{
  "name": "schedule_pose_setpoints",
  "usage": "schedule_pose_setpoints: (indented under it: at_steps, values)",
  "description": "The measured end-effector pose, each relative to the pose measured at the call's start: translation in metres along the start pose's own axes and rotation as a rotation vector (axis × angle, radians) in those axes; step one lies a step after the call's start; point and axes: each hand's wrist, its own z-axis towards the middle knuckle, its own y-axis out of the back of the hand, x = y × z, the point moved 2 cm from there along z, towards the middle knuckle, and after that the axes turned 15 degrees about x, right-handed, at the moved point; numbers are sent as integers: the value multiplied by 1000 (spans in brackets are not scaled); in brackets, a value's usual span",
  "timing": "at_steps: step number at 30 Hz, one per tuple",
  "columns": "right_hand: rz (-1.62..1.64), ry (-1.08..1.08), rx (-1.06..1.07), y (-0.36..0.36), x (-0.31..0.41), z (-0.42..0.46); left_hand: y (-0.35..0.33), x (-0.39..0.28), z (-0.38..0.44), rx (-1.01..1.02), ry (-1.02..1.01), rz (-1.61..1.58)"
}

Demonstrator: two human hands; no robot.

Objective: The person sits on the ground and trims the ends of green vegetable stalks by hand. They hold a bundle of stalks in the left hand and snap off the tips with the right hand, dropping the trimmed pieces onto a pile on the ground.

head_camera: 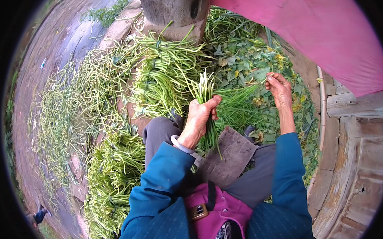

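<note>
My left hand (201,116) is closed around an upright bunch of green stalks (204,90), their pale ends sticking up above the fist and green leaves hanging below. My right hand (279,88), off to the right and raised, pinches a thin stalk (271,74) between thumb and fingertips. Between the hands lies a heap of loose fine green stalks (238,102). Below my left hand, a worn flat board (228,156) rests by my legs. Tied bundles of pale green stems (164,79) lie just beyond my left hand.
More pale green bundles (114,176) are piled at the left, beside loose stems (83,98) spread on the ground. A wooden post (175,9) stands ahead. Leaf waste (246,64) covers the ground right of it. Pink sheeting (318,26) hangs upper right above a timber wall (355,104).
</note>
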Motion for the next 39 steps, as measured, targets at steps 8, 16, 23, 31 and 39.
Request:
schedule_pose_setpoints:
  at_steps: [8, 16, 23, 31, 39]
  values:
    - [-251, -130, -54, -6, -11, -21, -3, 6, 3, 18, 39, 129]
    - [-242, -125, -47, -4, -15, -18, -20, 7, 14, 67, 9, 172]
    - [-142, -43, -60, -1, -4, -24, -27, 10, 21, 73, 19, 178]
    - [37, -23, -29, -5, 5, -29, -20, 12, 25, 58, -32, 191]
    - [122, -46, 20, -17, 12, -31, -23, 15, 26, 60, -87, 225]
